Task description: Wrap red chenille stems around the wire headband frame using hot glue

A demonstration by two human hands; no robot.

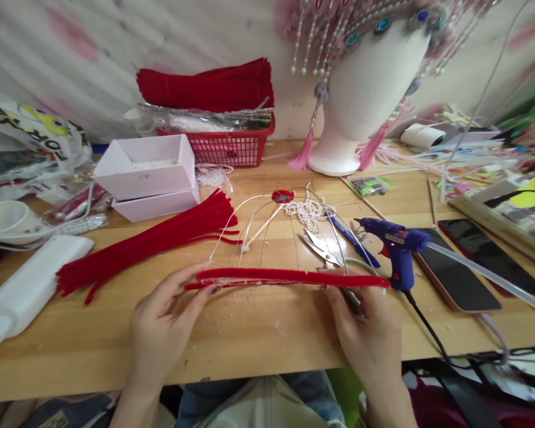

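Note:
Between my two hands spans a red fuzzy band point(276, 276), held level just above the table. Thin wires rise from it and meet at a small red round piece point(283, 196), making a cage-like frame. My left hand point(167, 321) pinches the band's left end between thumb and fingers. At the right end, my right hand point(368, 324) grips the band the same way, its fingertips partly hidden behind it. Beyond the band lie pliers-like cutters point(323, 248), a blue pen point(352, 241) and a string of white pearls point(312, 213). A blue glue gun point(395, 246) is just past my right hand.
A bundle of red fuzzy strips point(151, 241) and a white power strip point(40, 285) are on the left. White boxes point(147, 169) and a red basket point(227, 147) stand behind. At the back is a white mannequin head point(361, 89) with a beaded headdress; two phones point(455, 270) lie right.

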